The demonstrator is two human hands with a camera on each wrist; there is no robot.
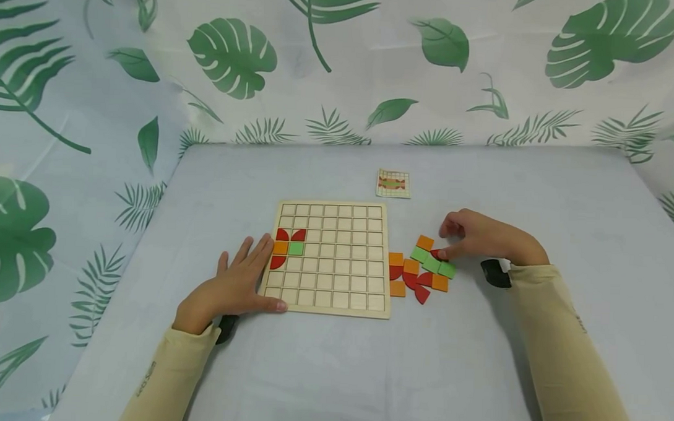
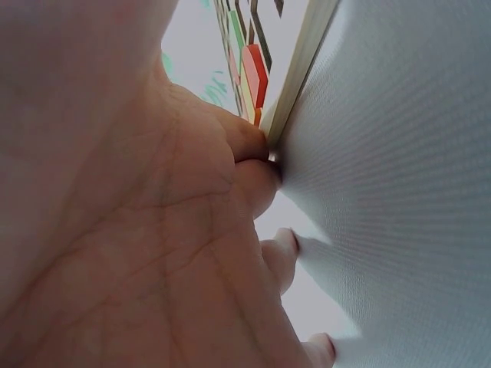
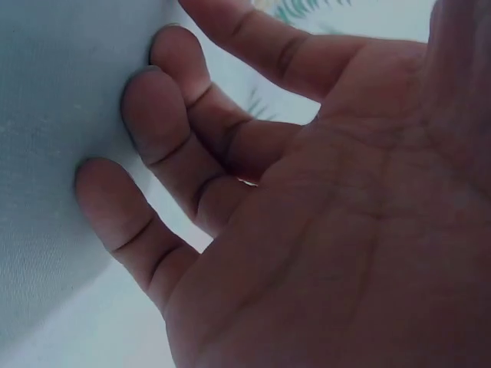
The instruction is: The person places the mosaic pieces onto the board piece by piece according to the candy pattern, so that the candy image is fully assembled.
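- I see my left hand lying flat, fingers spread and straight, on the cloth against the left edge of the board; the thumb runs along its near edge. The left wrist view shows fingertips touching that edge.
- The board is a wooden grid lying flat mid-table. It holds 5 tiles, all in its left 2 columns: 3 red quarter-rounds, 1 orange square and 1 green square.
- My right hand sits over the loose pile just right of the board, fingers curled, thumb and forefinger at a red piece; I cannot tell whether they truly pinch it.
- In the pile I count 5 orange squares, 3 green squares and about 5 red pieces, some touching or overlapping.
- 1 card lies beyond the board, well apart from both hands.
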